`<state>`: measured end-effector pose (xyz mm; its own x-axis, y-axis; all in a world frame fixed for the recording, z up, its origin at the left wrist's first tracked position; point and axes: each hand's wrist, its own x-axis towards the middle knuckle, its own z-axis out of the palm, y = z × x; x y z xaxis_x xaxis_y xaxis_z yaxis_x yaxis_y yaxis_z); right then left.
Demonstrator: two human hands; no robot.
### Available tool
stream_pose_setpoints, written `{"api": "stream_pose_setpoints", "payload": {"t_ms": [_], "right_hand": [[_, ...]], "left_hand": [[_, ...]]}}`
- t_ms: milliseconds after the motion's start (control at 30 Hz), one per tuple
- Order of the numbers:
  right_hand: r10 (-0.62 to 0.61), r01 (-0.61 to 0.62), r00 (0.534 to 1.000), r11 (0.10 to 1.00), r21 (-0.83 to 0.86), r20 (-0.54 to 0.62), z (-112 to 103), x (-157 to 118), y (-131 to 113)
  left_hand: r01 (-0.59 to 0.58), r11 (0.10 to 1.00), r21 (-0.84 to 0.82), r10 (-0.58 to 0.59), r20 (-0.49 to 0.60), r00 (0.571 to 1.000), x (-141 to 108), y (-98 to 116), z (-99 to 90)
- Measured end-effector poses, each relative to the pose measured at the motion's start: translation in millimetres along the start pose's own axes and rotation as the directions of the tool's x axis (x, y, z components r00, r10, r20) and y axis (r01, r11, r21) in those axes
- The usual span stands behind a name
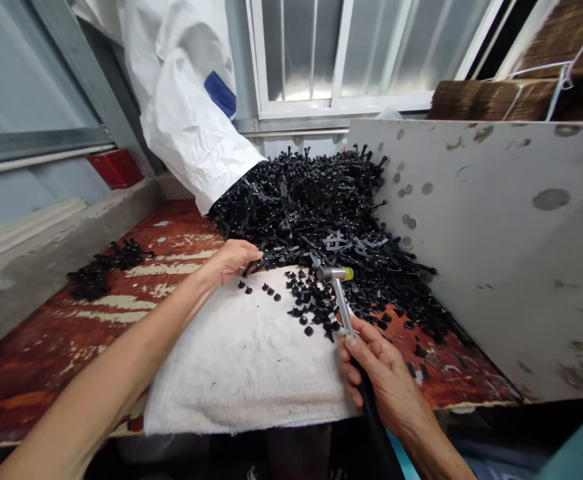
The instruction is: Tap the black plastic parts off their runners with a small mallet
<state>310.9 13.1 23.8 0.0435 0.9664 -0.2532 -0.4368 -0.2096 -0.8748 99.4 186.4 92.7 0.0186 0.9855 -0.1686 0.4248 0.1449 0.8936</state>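
My left hand (236,259) is closed at the near edge of a large pile of black plastic parts (316,193), pinching a thin black piece (250,268). In my right hand (374,363) is a small hammer (342,303) with a silver shaft, a dark handle and a head that is grey at one end and yellow at the other. The hammer head is over small black round pieces (308,293) scattered on a white cloth (251,353). My right fingers wrap round the handle and lower shaft.
A white sack (191,113) opens onto the pile. A grey board (501,233) stands at the right, with tied cardboard (491,100) behind it. A small black cluster (104,267) lies on the worn red tabletop (31,353) at the left. A red box (116,168) sits near the wall.
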Motion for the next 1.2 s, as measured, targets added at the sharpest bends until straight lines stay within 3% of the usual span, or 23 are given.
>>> {"api": "stream_pose_setpoints", "payload": {"t_ms": [100,200,267,400,533,600,633,667,700,733,800,833,900,967,1100,1200], "right_hand": [[-0.039,0.039,0.999,0.999,0.014,-0.001,-2.0,1.2,0.4],[-0.100,0.100,0.995,0.995,-0.022,0.006,-5.8,1.7,0.6],[-0.124,0.126,0.992,0.990,-0.071,0.030,-8.6,1.6,1.5],[-0.120,0.130,0.990,0.979,-0.155,0.069,-10.3,0.8,4.7],[-0.146,0.146,0.989,0.967,-0.211,0.014,-7.4,-0.3,6.4],[-0.153,0.150,0.988,0.964,-0.222,0.004,-6.8,-0.6,5.9],[-0.149,0.149,0.989,0.963,-0.225,0.016,-6.9,-0.7,5.5],[-0.143,0.147,0.989,0.963,-0.228,0.034,-7.1,-0.8,5.0],[-0.135,0.144,0.989,0.963,-0.230,0.052,-7.4,-0.8,4.6],[-0.127,0.140,0.989,0.962,-0.233,0.069,-7.7,-0.7,4.3],[-0.119,0.135,0.989,0.962,-0.238,0.082,-8.0,-0.4,4.6],[-0.120,0.136,0.990,0.962,-0.237,0.079,-8.1,-0.2,5.1],[-0.134,0.147,0.988,0.961,-0.234,0.071,-8.1,0.2,6.6],[-0.148,0.160,0.987,0.958,-0.238,0.066,-8.2,0.2,8.1],[-0.166,0.176,0.984,0.952,-0.249,0.058,-8.1,-1.0,9.6],[-0.193,0.196,0.981,0.954,-0.227,0.037,-8.2,-1.6,9.9]], "left_hand": [[0.004,0.987,-0.162,0.025,0.179,0.984,-36.6,0.8,12.7],[0.042,0.966,-0.257,0.066,0.396,0.916,-73.2,-9.3,36.5],[0.071,0.965,-0.251,0.058,0.473,0.879,-93.5,-15.5,54.1],[0.174,0.948,-0.265,-0.006,0.531,0.847,-118.7,-22.3,77.9],[0.177,0.962,-0.209,-0.053,0.492,0.869,-128.0,-35.8,74.1],[0.005,0.998,-0.061,0.014,0.317,0.948,-131.0,-43.8,66.2],[-0.132,0.989,0.060,0.119,0.189,0.975,-132.7,-46.2,62.7],[-0.280,0.938,0.203,0.269,0.083,0.960,-134.7,-47.0,60.2],[-0.416,0.841,0.346,0.430,0.039,0.902,-137.0,-46.3,59.2],[-0.528,0.713,0.462,0.563,0.072,0.823,-139.3,-44.1,59.9],[-0.689,0.455,0.564,0.660,0.306,0.686,-143.6,-37.7,65.2],[-0.734,0.367,0.571,0.633,0.426,0.647,-145.1,-34.6,69.0],[-0.759,0.315,0.570,0.529,0.559,0.639,-145.7,-30.7,75.3],[-0.729,0.428,0.535,0.444,0.578,0.685,-142.8,-30.1,76.8],[-0.490,0.818,0.299,0.311,0.486,0.816,-128.9,-34.0,64.3],[-0.274,0.947,0.168,0.191,0.392,0.900,-119.2,-37.7,54.9]]}}
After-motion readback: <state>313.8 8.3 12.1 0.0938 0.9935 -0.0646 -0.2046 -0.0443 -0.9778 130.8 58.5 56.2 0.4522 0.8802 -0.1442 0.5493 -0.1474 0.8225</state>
